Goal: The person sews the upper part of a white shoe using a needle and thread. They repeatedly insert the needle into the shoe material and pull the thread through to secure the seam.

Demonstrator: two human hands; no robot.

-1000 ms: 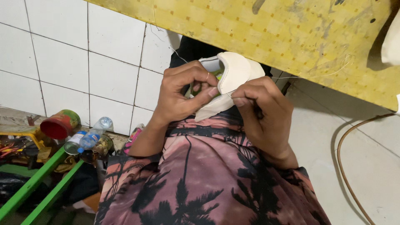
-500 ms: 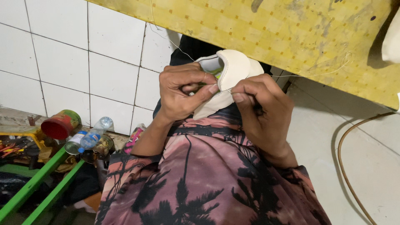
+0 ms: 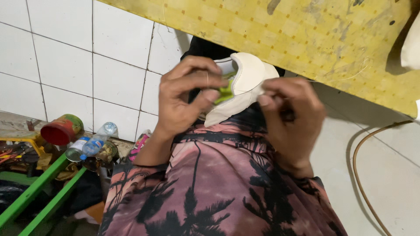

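Cream shoe upper (image 3: 245, 83) sits between both hands, held up in front of the person's chest, just below the edge of the yellow board (image 3: 306, 39). Green lining (image 3: 225, 92) shows inside its opening.

Left hand (image 3: 188, 98): fingers curled over the top of the upper, thumb pressed against the green lining, so it pinches that edge. Closed on the piece, not spread.

Right hand (image 3: 291, 118): fingertips pressed together on the right edge of the upper, pinching it. Something dark and thin sits in the fingers, too blurred to tell what it is.

The upper touches both hands and overlaps the pink palm-print shirt (image 3: 210, 188) beneath; it rests on no surface.

Containers, lower left on the floor:
- red-mouthed can (image 3: 61, 130), lying on its side, opening toward the camera, contents not visible
- clear plastic bottle (image 3: 96, 140) with blue label, tilted, just beside the can; fill level unclear
- small round tin (image 3: 75, 154) under the bottle, touching it

Green metal frame bars (image 3: 39, 196) run diagonally below those. Cluttered tools at far left, too small to sort.

Room: white tiled wall (image 3: 65, 57) at left, pale floor at right with a brown cable (image 3: 363, 175) curving across it. The yellow board is checked, scuffed and stained, and spans the top.
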